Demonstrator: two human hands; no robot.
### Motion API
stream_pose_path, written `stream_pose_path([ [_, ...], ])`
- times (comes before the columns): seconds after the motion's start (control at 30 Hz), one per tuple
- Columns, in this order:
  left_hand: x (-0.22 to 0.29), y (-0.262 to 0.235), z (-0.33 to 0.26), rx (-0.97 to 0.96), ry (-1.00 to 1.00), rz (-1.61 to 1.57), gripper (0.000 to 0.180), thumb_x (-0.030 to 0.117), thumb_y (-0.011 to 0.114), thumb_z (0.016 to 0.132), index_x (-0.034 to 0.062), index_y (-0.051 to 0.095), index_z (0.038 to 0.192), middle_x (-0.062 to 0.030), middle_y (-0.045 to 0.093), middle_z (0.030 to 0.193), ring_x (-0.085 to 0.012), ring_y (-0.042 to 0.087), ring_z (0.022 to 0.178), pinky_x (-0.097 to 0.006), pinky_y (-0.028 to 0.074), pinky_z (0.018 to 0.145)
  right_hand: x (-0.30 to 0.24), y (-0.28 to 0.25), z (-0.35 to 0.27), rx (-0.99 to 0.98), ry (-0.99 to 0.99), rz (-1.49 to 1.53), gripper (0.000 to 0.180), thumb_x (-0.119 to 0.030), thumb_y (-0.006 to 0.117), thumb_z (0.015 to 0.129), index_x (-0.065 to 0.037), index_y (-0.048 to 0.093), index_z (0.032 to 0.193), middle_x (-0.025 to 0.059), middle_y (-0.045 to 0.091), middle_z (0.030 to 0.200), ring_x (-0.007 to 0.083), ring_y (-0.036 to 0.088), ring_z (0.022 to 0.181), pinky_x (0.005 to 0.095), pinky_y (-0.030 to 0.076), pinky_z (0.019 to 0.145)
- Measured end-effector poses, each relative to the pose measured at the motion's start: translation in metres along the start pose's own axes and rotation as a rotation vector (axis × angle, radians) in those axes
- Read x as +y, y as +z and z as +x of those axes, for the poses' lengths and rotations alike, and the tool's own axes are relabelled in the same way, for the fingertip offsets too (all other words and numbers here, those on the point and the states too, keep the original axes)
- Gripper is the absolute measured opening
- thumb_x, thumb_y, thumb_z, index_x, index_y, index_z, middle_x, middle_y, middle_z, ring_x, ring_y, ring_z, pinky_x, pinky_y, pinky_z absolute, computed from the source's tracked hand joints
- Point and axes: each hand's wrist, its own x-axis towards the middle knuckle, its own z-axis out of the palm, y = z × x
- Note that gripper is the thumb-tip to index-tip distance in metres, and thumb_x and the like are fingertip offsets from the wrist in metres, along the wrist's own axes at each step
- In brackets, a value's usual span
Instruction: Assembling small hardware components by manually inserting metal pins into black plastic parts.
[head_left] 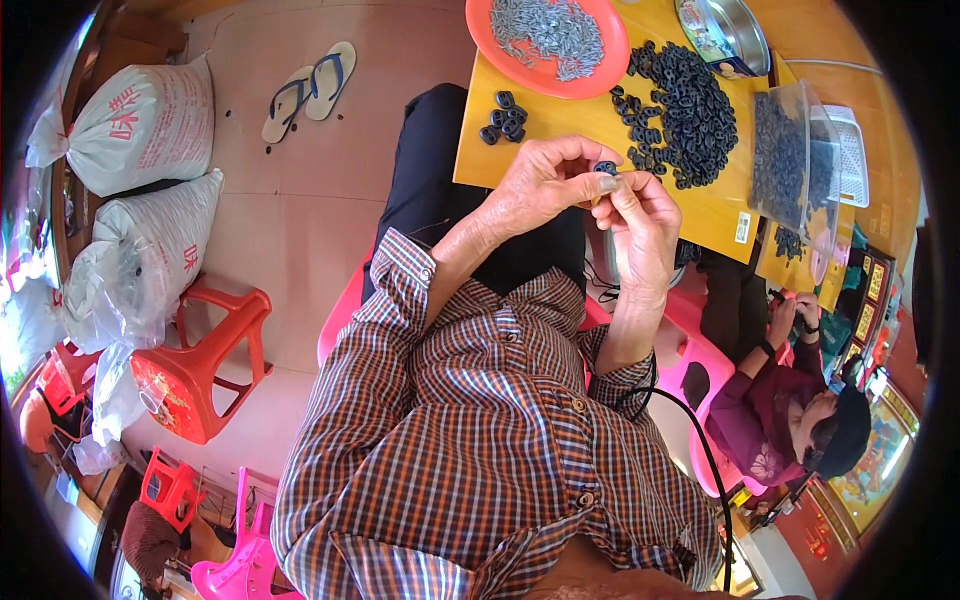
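Observation:
Just off the near edge of the yellow table, my two hands meet fingertip to fingertip. My left hand [545, 185] pinches a small round black part [605, 168] between thumb and fingers. The fingers of my right hand [645, 220] are closed right beside that part; what they grip is hidden. Past my hands lies a big heap of small black ring-like parts [695, 115] on the tabletop. To the left of it, a small cluster of black pieces [503, 118] sits apart. A red plate [480, 35] holds many small silver metal pins [550, 35].
The yellow table [715, 225] also carries a round tin [740, 35], a clear plastic bin [815, 190] of black parts and a white basket [850, 155]. At right sits another person [770, 410], hands raised. Sacks [145, 120], a red stool [205, 355] and flip-flops [325, 85] are at left.

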Motion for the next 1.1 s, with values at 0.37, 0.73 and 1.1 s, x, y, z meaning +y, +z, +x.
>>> stream_pose_path([
  [0.37,0.017,-0.081,0.004,0.636,0.353,-0.268,0.015,0.003,0.055,0.083,0.0004,0.065,0.095,-0.0001,0.055,0.070,-0.0065,0.049,0.060,-0.020,0.041,0.057,0.033,0.043,0.023,-0.048,-0.357,-0.724,0.039,0.005,0.060,0.082,0.000,0.057,0.120,0.0035,0.055,0.091,0.0083,0.054,0.071,0.0217,0.048,0.063],
  [0.73,-0.014,-0.097,0.011,0.663,0.071,-0.438,0.015,0.009,0.055,0.089,0.0000,0.063,0.097,-0.0031,0.062,0.087,-0.0104,0.056,0.077,-0.024,0.049,0.071,0.037,0.078,0.051,-0.046,-0.470,-1.211,0.059,0.000,0.057,0.070,-0.001,0.049,0.128,0.0146,0.048,0.107,0.0291,0.058,0.087,0.0391,0.050,0.077],
  [1.1,-0.012,-0.097,0.010,0.564,0.118,-0.514,0.037,0.024,0.049,0.096,-0.0027,0.055,0.122,-0.0126,0.061,0.111,-0.0202,0.057,0.099,-0.035,0.045,0.091,0.039,0.116,0.049,-0.096,-0.408,-1.196,0.058,-0.002,0.060,0.067,0.001,0.048,0.124,0.0187,0.048,0.110,0.0366,0.055,0.099,0.0441,0.049,0.080],
])
